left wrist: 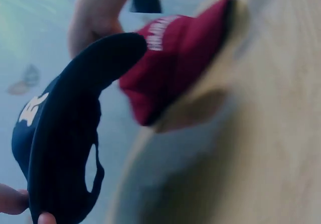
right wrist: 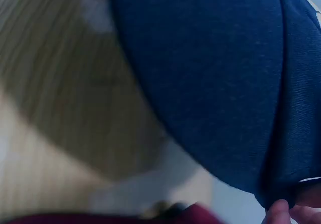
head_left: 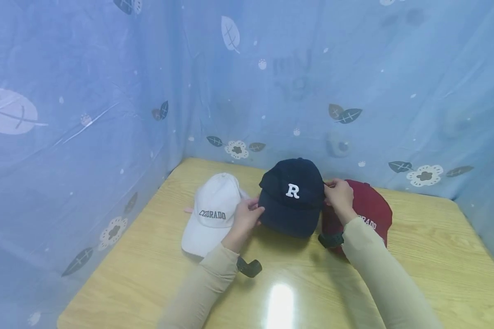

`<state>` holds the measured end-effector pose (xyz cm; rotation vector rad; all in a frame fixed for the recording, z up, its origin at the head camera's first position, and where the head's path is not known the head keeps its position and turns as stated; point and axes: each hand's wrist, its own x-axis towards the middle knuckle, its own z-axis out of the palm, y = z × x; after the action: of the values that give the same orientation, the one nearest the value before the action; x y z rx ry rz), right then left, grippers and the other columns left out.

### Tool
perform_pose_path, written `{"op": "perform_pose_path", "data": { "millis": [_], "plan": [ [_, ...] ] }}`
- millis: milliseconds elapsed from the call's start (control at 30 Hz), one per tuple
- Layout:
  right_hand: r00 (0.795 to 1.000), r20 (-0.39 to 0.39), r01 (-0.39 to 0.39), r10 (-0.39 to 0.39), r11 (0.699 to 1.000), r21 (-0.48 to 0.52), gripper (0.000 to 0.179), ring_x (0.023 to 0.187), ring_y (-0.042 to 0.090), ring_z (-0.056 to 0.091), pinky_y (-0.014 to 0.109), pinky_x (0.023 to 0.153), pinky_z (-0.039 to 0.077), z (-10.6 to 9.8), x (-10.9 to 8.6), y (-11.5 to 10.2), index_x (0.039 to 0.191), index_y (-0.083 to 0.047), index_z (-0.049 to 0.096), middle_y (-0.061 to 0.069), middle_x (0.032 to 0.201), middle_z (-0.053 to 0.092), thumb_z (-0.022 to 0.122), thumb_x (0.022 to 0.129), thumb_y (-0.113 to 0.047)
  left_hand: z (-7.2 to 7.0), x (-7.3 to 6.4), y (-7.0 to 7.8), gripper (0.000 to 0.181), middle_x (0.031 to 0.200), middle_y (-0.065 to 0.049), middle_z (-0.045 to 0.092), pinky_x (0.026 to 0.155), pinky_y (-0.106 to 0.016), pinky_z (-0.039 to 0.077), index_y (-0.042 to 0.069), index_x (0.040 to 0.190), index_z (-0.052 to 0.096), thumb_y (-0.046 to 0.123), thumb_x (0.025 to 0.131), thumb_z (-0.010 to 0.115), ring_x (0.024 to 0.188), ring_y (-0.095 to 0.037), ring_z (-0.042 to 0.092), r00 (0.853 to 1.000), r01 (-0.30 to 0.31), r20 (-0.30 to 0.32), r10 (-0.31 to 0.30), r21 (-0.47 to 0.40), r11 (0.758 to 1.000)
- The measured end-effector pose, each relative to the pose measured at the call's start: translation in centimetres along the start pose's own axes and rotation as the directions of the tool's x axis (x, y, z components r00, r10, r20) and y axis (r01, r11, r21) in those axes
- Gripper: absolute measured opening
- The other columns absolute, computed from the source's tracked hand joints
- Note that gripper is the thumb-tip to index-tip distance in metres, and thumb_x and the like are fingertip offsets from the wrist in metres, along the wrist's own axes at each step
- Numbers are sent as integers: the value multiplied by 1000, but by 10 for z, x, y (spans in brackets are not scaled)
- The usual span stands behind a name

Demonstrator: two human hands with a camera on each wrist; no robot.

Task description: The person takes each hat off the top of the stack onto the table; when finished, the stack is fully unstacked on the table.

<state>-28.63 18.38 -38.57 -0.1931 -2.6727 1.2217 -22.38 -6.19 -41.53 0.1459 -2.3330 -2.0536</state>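
Note:
A navy baseball cap (head_left: 288, 201) with a white letter R is held between both hands, raised above the wooden table. My left hand (head_left: 247, 215) pinches its edge on the left side, thumb and finger on opposite faces in the left wrist view. On the other side my right hand (head_left: 340, 196) pinches the cap where brim and crown meet; the right wrist view shows those fingertips (right wrist: 279, 213) at the brim's corner. Left of it lies a white cap (head_left: 216, 205) lettered COLORADO. Behind my right wrist sits a dark red cap (head_left: 372, 203), partly hidden by the forearm.
The light wooden table (head_left: 432, 256) runs up to a blue patterned curtain (head_left: 288, 91) at the back and left. A dark wrist-camera mount (head_left: 250, 267) juts from the left wrist, another mount (head_left: 331, 240) from the right, close to the red cap.

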Motion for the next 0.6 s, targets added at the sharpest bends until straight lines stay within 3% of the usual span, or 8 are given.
{"op": "perform_pose_path", "data": {
  "millis": [100, 200, 300, 433, 500, 600],
  "plan": [
    [1000, -3, 10, -11, 1000, -27, 29, 46, 9, 56, 27, 52, 51, 3, 0, 17, 100, 5, 63, 18, 76, 65, 52, 90, -20, 14, 2, -12, 34, 102, -19, 60, 61, -28, 52, -9, 115, 55, 1, 83, 59, 72, -18, 59, 999, -50, 16, 48, 123, 991],
    [998, -18, 50, -52, 994, -99, 24, 55, 20, 59, 35, 56, 50, 13, -1, 26, 94, 4, 66, 16, 73, 64, 52, 90, -15, 20, 2, -20, 28, 99, -19, 62, 75, -37, 52, -9, 108, 59, 2, 82, 59, 86, -28, 61, 995, -97, 53, 88, 223, 970],
    [996, -34, 72, -79, 984, -165, 21, 66, 31, 59, 43, 58, 49, 21, -2, 29, 90, 3, 67, 17, 78, 65, 51, 90, -11, 23, -1, -26, 40, 112, -22, 60, 91, -41, 45, -11, 117, 54, 13, 85, 59, 106, -33, 57, 994, -77, 96, 46, 351, 933],
    [997, -15, 72, -77, 977, -200, 20, 72, 35, 60, 47, 60, 50, 22, -2, 29, 88, 2, 68, 19, 82, 65, 52, 89, -9, 23, -5, -33, 54, 123, -15, 57, 96, -39, 42, -4, 128, 49, 29, 86, 60, 116, -28, 52, 992, -59, 128, -6, 495, 867],
    [996, -27, 74, -81, 977, -201, 20, 74, 36, 60, 48, 62, 50, 22, -1, 28, 88, 3, 67, 20, 83, 65, 51, 88, -9, 22, -7, -32, 55, 123, -15, 57, 97, -39, 41, -4, 128, 49, 29, 85, 61, 116, -28, 52, 989, -88, 149, 15, 494, 865],
    [990, -94, 89, -107, 979, -182, 22, 79, 38, 60, 50, 67, 50, 20, 0, 18, 95, 2, 66, 21, 89, 65, 51, 90, -12, 16, -11, -22, 55, 127, -19, 53, 97, -42, 41, -6, 128, 47, 24, 85, 62, 118, -33, 50, 976, -162, 203, 80, 431, 888]
  ]
}}
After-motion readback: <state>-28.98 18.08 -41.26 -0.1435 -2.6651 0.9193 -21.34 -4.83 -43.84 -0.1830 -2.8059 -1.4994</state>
